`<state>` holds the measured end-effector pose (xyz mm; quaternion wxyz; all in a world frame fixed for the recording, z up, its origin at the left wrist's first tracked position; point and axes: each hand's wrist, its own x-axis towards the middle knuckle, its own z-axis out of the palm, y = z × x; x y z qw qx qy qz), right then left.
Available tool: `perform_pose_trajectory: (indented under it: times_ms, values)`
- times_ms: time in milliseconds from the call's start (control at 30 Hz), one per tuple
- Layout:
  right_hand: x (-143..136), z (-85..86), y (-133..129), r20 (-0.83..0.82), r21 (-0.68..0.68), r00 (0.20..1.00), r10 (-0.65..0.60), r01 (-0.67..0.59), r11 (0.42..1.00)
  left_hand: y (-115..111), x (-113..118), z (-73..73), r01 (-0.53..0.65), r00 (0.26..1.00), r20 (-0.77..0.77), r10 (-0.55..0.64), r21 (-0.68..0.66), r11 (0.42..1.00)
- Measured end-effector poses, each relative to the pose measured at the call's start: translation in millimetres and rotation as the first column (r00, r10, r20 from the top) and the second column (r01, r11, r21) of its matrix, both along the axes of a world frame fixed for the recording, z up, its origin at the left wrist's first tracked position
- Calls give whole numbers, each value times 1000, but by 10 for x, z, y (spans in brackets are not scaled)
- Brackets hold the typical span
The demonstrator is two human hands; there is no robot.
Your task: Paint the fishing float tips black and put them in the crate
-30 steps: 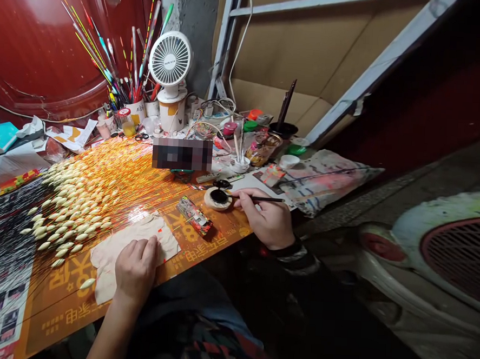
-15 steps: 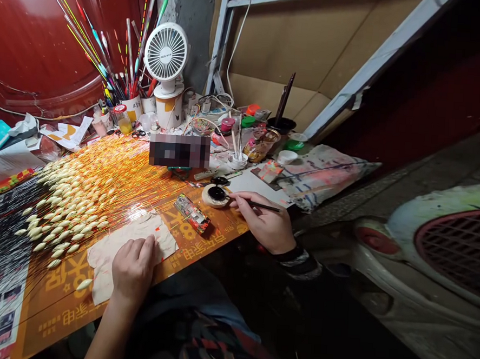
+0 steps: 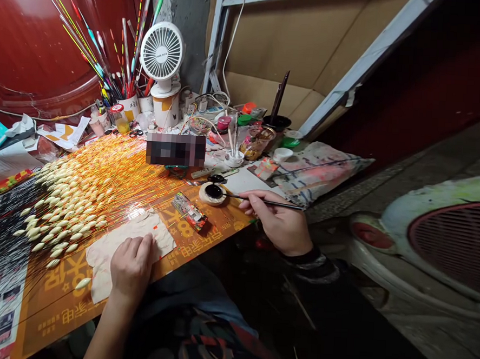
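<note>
A thin dark brush (image 3: pixel 281 205) is pinched in my right hand (image 3: pixel 284 223), its tip at the edge of a small round pot of black paint (image 3: pixel 214 192). My left hand (image 3: pixel 132 262) rests with curled fingers on a pale crumpled cloth (image 3: pixel 107 252); whether anything is between those fingers is hidden. Between the hands lies a paint-spattered block (image 3: pixel 190 211). Many thin orange and yellow rods with pale oval bodies (image 3: pixel 71 207) spread over the left of the table, and one oval body (image 3: pixel 83 283) lies beside the cloth.
A white fan (image 3: pixel 162 53) stands at the back beside cups of rods (image 3: pixel 129 108). Paint jars, brushes in a white cup (image 3: pixel 235 158) and a stained cloth (image 3: pixel 322 171) sit at the back right. A large pale machine with a red grille (image 3: pixel 456 241) is at the right.
My right hand has moved right and slightly back from the paint pot, showing more of the brush. My left hand stays on the cloth. The view has shifted slightly.
</note>
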<state>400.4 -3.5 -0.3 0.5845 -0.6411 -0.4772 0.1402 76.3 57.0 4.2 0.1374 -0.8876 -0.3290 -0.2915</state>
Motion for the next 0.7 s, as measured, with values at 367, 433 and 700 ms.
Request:
perform_pose_trajectory:
  times_ms: [367, 433, 700]
  values:
    - [22, -167, 107, -245, 7, 969, -30, 33, 999, -1, -1, 7, 15, 1000, -9, -15, 12, 1000]
    - [37, -175, 93, -261, 12, 964, -56, 61, 998, -9, 10, 18, 12, 1000, -6, -12, 10, 1000]
    - [-306, -262, -118, -297, 304, 944, -143, 235, 923, -46, 41, 53, -6, 1000, 1, 6, 1, 1000]
